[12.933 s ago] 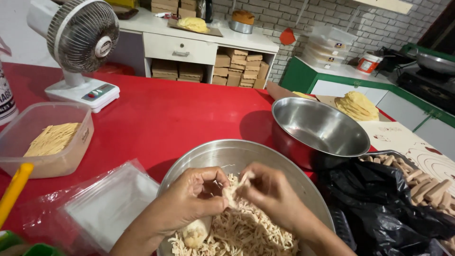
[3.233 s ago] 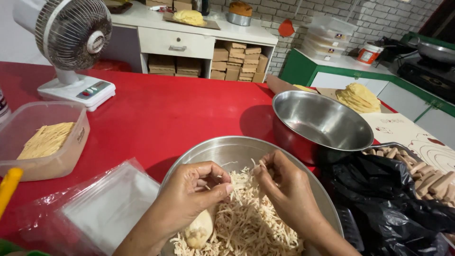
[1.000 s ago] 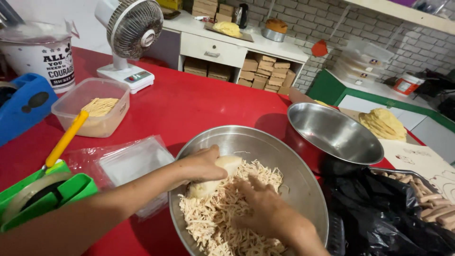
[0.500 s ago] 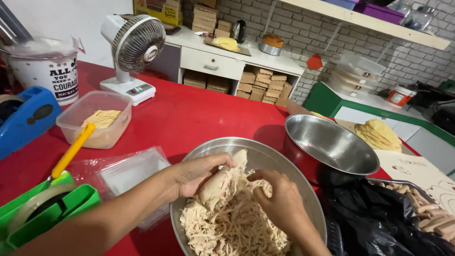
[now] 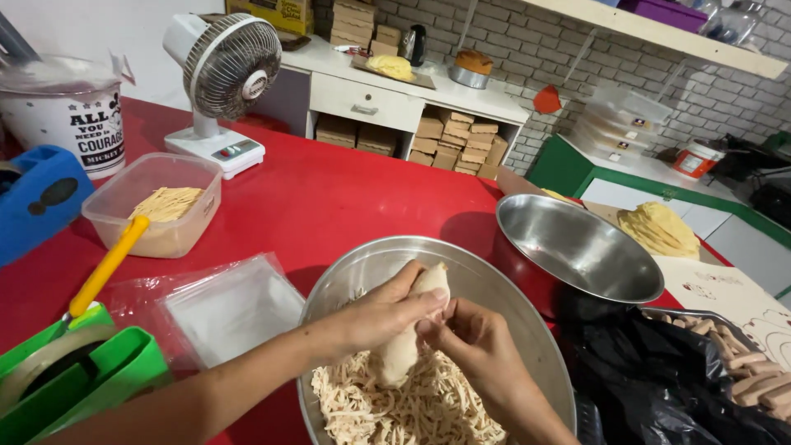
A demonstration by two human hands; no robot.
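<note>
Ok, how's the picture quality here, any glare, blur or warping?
Head view: sharp, evenly lit; soft glare inside the empty steel bowl; wide-angle lens bends the shelf and the red table; both hands, left hand and right hand, unblurred.

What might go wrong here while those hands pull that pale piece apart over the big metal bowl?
1. The left hand and right hand hold the pale piece above the big bowl, so strands might drop past the shreds onto the red table.
2. The tilted empty bowl sits close by; an elbow might knock it.
</note>
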